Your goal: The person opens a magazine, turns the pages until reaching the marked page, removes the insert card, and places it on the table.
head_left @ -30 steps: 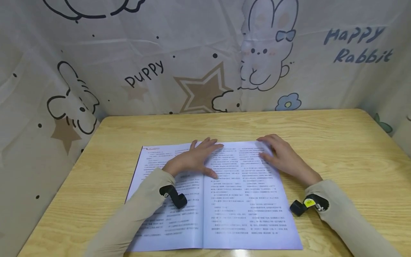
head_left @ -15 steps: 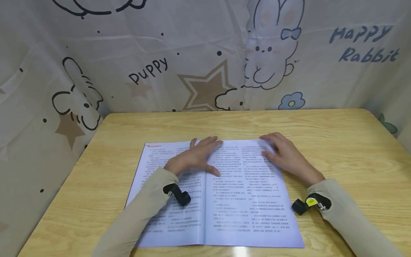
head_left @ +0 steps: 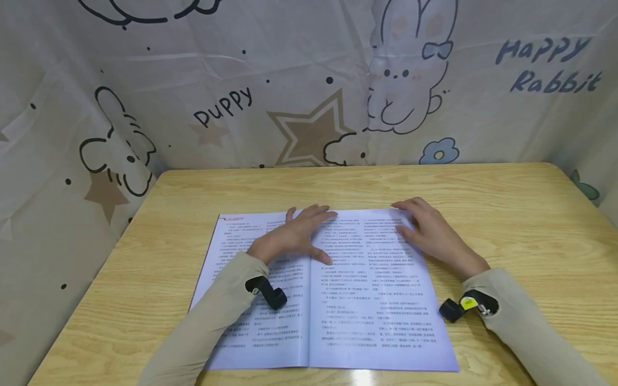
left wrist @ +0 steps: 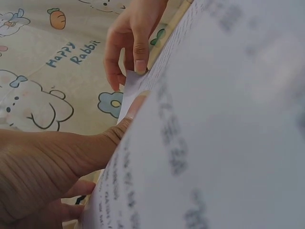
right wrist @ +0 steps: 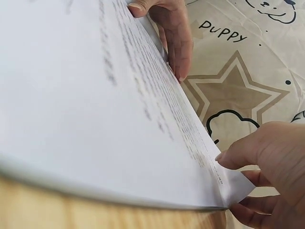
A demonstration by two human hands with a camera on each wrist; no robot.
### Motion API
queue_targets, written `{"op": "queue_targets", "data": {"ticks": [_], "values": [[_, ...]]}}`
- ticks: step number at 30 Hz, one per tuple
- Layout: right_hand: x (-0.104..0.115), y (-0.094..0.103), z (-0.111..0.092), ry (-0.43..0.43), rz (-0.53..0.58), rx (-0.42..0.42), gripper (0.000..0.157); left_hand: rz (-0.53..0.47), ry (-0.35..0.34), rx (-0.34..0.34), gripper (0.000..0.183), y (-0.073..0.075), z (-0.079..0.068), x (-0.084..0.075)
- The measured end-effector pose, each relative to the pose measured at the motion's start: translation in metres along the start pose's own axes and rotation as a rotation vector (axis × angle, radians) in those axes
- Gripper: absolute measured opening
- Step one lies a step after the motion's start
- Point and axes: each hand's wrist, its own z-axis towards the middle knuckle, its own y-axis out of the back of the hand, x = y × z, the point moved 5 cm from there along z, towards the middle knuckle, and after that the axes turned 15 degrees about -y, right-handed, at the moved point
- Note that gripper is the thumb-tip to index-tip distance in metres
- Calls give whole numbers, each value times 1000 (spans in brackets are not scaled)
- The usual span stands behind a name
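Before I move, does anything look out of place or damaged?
Nothing looks spilled or torn. Only one corner of the open magazine stands out: the far right one bends in the grip of the right hand, likely just from handling.

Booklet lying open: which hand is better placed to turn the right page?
Probably the right hand: it holds the far right corner of the booklet between thumb and fingers, whereas the left hand lies spread near the centre fold.

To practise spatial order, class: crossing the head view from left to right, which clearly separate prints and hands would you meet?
Solid brown star printed on pale cloth, black printed word PUPPY, person's bare left hand, person's bare right hand, blue printed words Happy Rabbit.
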Motion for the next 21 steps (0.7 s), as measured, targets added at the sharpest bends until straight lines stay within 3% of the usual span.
{"op": "queue_targets", "data": {"ticks": [6, 13, 21], "values": [[0, -6, -1, -5, -66, 41, 47, 14, -5, 8, 110, -1, -1, 0], [-3, -5, -2, 1, -30, 32, 37, 13, 18, 25, 116, -2, 0, 2], [-1, -7, -1, 4, -66, 65, 47, 15, -3, 21, 114, -1, 1, 1]]}}
